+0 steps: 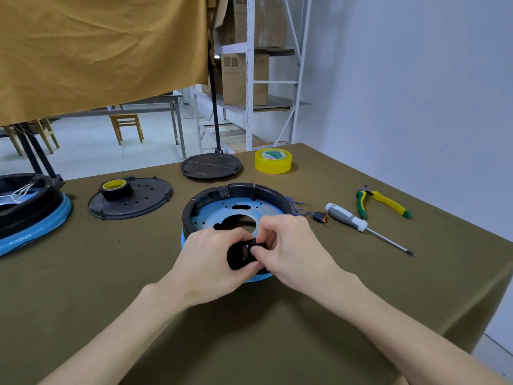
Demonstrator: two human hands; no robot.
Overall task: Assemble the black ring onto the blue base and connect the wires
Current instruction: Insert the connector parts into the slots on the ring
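The blue base (222,211) stands in the middle of the table with the black ring (244,188) seated around its rim. At its near edge both hands meet over a small black plastic part (241,256). My left hand (211,262) grips this part from the left, and my right hand (288,245) pinches it from the right with thumb and fingers. Blue wires (298,207) stick out at the base's right side, next to a small black connector with a red spot (319,217). The near rim of the ring is hidden behind my hands.
A screwdriver (349,218) and green-yellow pliers (380,200) lie to the right. Yellow tape (273,161) and a dark round plate (211,165) sit at the back. A black plate (150,197) carrying a tape roll (115,187) and a second blue-black unit (30,209) lie left.
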